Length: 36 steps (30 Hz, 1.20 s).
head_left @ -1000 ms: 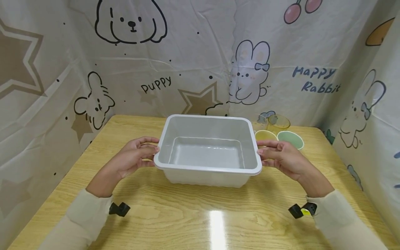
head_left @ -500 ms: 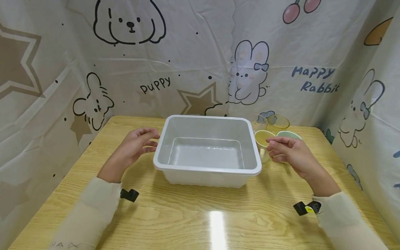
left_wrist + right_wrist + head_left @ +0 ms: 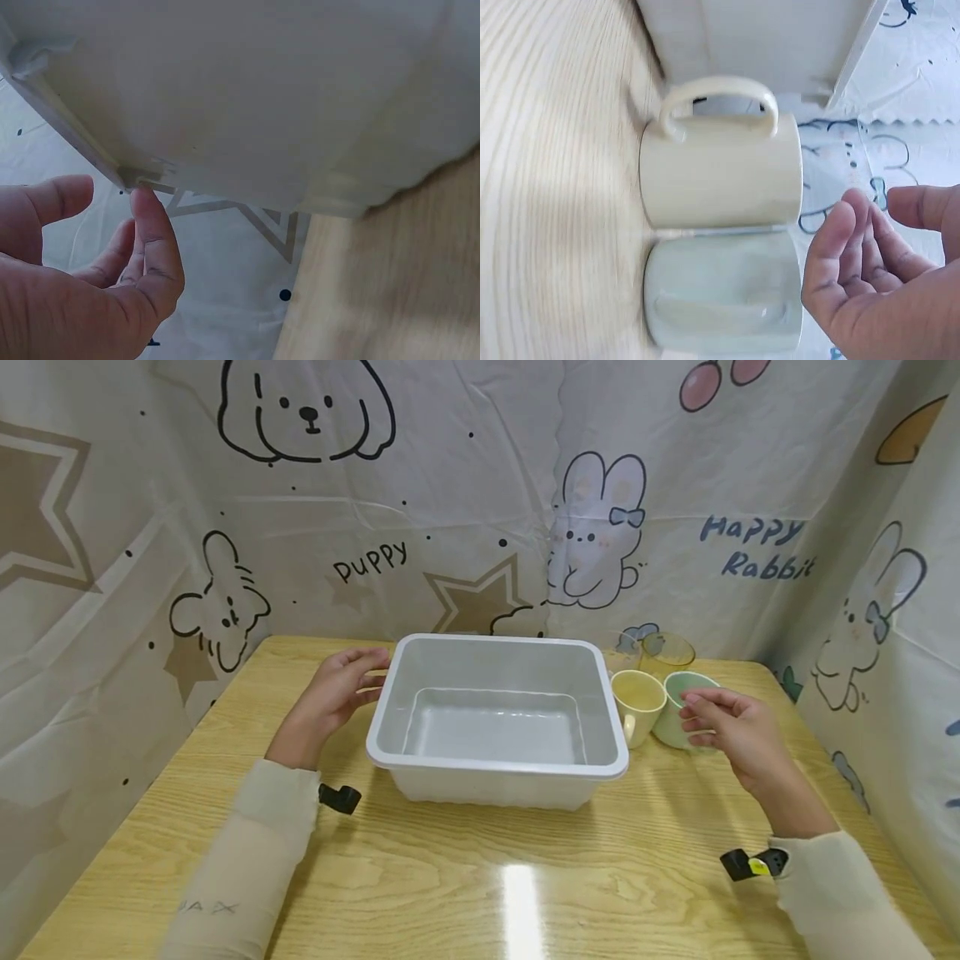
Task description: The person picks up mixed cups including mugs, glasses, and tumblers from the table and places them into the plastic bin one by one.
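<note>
A white plastic basin (image 3: pixel 495 787) stands on the wooden table, nothing inside it. My left hand (image 3: pixel 339 693) is at its left side; in the left wrist view the fingertips (image 3: pixel 150 206) come right at the rim, thumb apart from the fingers. To the right of the basin stand a yellow mug (image 3: pixel 637 693) and a green mug (image 3: pixel 675 722), side by side and upright. My right hand (image 3: pixel 738 731) hovers by the green mug, overlapping its right part in the head view, with loosely bent fingers and nothing held. Both mugs' handles show in the right wrist view.
Behind the mugs stand an amber glass (image 3: pixel 667 652) and a clear glass (image 3: pixel 621 652). A printed curtain (image 3: pixel 465 485) closes off the back and both sides of the wooden table (image 3: pixel 420 877).
Both hands have let go of the basin's rim. The left hand has moved slightly farther back along its side; the right has moved right to the green mug. The basin stays put.
</note>
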### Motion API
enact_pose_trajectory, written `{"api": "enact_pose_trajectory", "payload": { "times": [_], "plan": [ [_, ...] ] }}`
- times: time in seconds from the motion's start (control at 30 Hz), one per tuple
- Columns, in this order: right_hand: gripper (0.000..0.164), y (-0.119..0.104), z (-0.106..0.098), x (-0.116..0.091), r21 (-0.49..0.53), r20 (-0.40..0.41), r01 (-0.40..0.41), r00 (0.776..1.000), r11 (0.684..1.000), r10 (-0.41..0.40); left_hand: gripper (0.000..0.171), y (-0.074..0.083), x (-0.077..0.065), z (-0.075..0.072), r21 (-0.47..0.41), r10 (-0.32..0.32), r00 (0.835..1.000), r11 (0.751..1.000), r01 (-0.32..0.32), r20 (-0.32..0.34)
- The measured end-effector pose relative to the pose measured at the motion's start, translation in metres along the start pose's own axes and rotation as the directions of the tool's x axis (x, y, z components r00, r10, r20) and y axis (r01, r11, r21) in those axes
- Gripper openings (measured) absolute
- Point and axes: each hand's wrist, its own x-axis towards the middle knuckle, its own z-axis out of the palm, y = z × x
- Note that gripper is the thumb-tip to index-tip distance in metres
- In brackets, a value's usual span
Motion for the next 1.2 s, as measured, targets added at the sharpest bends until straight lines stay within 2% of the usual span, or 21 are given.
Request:
{"api": "enact_pose_trajectory", "payload": {
  "times": [0.1, 0.2, 0.3, 0.37, 0.5, 0.57, 0.73, 0.87, 1.0, 1.1, 1.2],
  "plan": [
    [0.015, 0.004, -0.007, 0.0, -0.024, -0.053, -0.009, 0.999, 1.0, 0.008, 0.04, 0.002, 0.004, 0.002, -0.037, 0.004, 1.0, 0.999, -0.004, -0.007],
    [0.028, 0.008, -0.013, 0.0, -0.133, -0.116, -0.048, 0.993, 0.99, 0.033, 0.034, 0.004, 0.008, 0.003, -0.065, 0.007, 1.0, 0.998, -0.008, -0.015],
    [0.043, 0.012, -0.019, -0.001, -0.259, -0.161, -0.112, 0.984, 0.959, 0.072, 0.03, 0.005, 0.011, 0.004, -0.098, 0.014, 1.0, 0.995, -0.015, -0.013],
    [0.047, 0.015, -0.023, -0.002, -0.28, -0.152, -0.155, 0.982, 0.947, 0.115, 0.026, 0.006, 0.013, 0.004, -0.116, 0.022, 1.0, 0.993, -0.022, -0.005],
    [0.048, 0.019, -0.032, -0.002, -0.256, -0.103, -0.224, 0.974, 0.94, 0.204, 0.02, 0.006, 0.015, 0.004, -0.155, 0.042, 0.999, 0.987, -0.04, 0.011],
    [0.049, 0.022, -0.035, -0.002, -0.252, -0.089, -0.247, 0.969, 0.936, 0.232, 0.022, 0.005, 0.016, 0.004, -0.171, 0.049, 0.999, 0.984, -0.046, 0.015],
    [0.055, 0.027, -0.038, -0.002, -0.294, -0.075, -0.271, 0.963, 0.917, 0.26, 0.023, 0.002, 0.018, 0.003, -0.207, 0.069, 0.997, 0.976, -0.061, 0.033],
    [0.059, 0.029, -0.041, -0.001, -0.306, -0.048, -0.303, 0.952, 0.902, 0.304, 0.015, 0.001, 0.022, 0.006, -0.219, 0.082, 0.996, 0.973, -0.072, 0.034],
    [0.067, 0.031, -0.042, -0.001, -0.316, -0.023, -0.332, 0.939, 0.889, 0.343, 0.024, 0.001, 0.023, 0.007, -0.216, 0.079, 0.996, 0.974, -0.071, 0.03],
    [0.067, 0.033, -0.042, -0.001, -0.313, -0.016, -0.342, 0.934, 0.886, 0.356, 0.029, 0.001, 0.023, 0.007, -0.222, 0.072, 0.997, 0.973, -0.063, 0.033],
    [0.059, 0.034, -0.043, -0.001, -0.272, 0.007, -0.343, 0.933, 0.899, 0.359, 0.021, 0.001, 0.022, 0.008, -0.256, 0.064, 0.997, 0.965, -0.053, 0.037]
  ]
}}
